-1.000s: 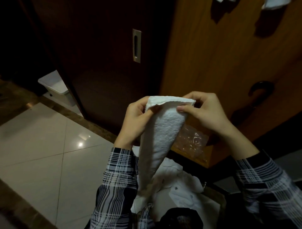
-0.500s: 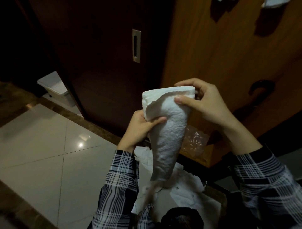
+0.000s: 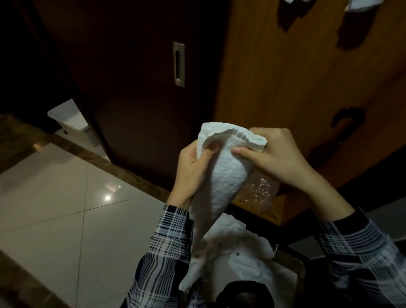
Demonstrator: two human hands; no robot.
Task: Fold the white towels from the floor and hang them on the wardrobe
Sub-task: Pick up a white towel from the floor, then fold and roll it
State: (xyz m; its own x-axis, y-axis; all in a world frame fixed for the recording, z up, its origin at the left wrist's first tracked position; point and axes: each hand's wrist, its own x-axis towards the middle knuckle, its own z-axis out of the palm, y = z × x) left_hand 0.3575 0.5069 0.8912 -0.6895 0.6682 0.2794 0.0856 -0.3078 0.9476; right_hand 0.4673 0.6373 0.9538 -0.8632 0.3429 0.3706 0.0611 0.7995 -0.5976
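Note:
A white towel (image 3: 224, 178) hangs in front of me, folded over at its top and tapering downward. My left hand (image 3: 193, 167) grips its left upper edge, thumb pressed into the cloth. My right hand (image 3: 274, 154) pinches the right upper corner, fingers curled round the fold. Behind both hands stands the wooden wardrobe door (image 3: 285, 77). Near its top edge hang two white towels, one (image 3: 362, 4) at the right and another (image 3: 294, 1) barely showing. More white cloth (image 3: 237, 248) lies on the floor below.
A dark sliding door (image 3: 136, 88) with a metal recessed handle (image 3: 178, 63) is to the left. A white bin (image 3: 72, 123) stands at its foot. Glossy floor tiles (image 3: 66, 208) spread left. A clear plastic bag (image 3: 261, 195) and a black hook handle (image 3: 345, 121) are by the wardrobe.
Both hands have come closer together at the towel's top. The left hand has moved up to the folded edge, and the towel's top has bunched into a tighter fold.

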